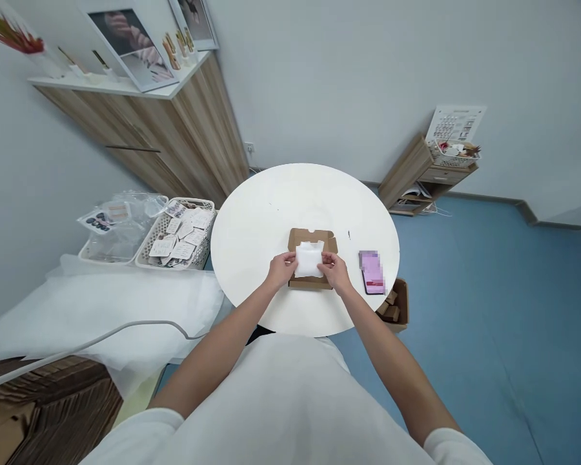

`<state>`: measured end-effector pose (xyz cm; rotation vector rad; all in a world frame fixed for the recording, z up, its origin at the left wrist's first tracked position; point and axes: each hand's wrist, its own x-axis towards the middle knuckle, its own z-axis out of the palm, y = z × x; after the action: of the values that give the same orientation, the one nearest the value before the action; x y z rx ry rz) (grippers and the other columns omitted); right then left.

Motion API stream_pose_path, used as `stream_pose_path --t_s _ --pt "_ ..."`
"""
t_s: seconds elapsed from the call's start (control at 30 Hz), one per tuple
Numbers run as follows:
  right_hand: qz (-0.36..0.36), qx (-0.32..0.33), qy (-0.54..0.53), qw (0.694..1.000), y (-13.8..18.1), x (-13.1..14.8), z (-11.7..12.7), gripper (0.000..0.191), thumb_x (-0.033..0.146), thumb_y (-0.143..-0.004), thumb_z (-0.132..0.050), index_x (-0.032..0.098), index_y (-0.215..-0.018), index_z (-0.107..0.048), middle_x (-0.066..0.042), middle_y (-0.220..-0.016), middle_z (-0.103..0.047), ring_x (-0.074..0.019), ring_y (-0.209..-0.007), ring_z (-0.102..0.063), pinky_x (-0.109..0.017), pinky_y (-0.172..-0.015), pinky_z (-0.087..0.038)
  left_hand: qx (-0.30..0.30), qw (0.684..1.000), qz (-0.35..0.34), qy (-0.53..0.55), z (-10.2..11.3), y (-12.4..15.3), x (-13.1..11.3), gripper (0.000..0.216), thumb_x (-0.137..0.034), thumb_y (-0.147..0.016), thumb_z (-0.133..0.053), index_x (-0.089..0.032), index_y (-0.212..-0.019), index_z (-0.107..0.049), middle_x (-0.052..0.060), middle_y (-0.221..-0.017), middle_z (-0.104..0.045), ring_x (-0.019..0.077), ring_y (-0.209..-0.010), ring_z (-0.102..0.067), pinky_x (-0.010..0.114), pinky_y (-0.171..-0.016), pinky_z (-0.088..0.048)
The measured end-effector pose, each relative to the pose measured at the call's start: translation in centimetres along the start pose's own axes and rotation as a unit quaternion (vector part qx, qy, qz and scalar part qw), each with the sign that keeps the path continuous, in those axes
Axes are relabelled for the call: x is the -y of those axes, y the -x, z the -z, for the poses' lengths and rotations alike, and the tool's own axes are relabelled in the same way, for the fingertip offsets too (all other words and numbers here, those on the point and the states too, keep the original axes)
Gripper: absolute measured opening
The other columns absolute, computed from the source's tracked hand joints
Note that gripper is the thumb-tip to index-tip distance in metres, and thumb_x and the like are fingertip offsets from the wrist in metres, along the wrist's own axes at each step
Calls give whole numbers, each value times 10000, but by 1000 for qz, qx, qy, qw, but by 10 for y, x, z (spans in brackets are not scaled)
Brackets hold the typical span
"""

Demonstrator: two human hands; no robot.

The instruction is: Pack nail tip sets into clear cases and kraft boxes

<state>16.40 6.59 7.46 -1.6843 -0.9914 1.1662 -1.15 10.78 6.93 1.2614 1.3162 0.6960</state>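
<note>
The person is pinching a white pad (308,259) by its two side edges, the left hand (281,268) and the right hand (336,271) each closing thumb and fingers on it. They are holding it just above a flat brown cardboard box (301,237) that is lying open near the front of the round white table (271,213). The pad looks thin and limp, so it is likely to fold, go in crooked, or nudge the light box out of place. A phone (372,271) is lying just beside the right hand and could be knocked toward the rim. No writing is legible: the phone screen is blurred, and the cards in the basket (204,255) and the wall chart (455,124) are showing too small.
</note>
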Motion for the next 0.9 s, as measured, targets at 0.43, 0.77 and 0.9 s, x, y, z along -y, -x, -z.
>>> stream_pose_path --t_s 0.43,0.77,0.9 --pt "10 10 131 991 12 -56 -6 341 154 -654 -484 203 -991 -468 -12 -872 -586 -128 -701 -574 -264 -647 -456 83 957 -51 -272 -28 24 34 407 -197 -737 -494 -202 -1142 -456 50 -956 -631 204 -854 -598 312 -746 -447" --pt "79 51 354 931 13 -69 -11 366 69 -710 -424 158 -1060 -480 -90 -1020 -537 -179 -898 -520 -275 -742 -400 158 909 -123 -364 -31 21 50 421 -168 -771 -418 -147 -1190 -385 135 -1210 -455 251 -1113 -439 381 -923 -353" --pt "112 85 397 907 17 -69 -12 328 28 -705 -413 164 -980 -530 -96 -1056 -506 -189 -917 -496 -281 -747 -393 140 897 -132 -399 -37 20 50 378 -199 -751 -459 -141 -1123 -428 140 -1122 -458 265 -1062 -443 401 -888 -370"
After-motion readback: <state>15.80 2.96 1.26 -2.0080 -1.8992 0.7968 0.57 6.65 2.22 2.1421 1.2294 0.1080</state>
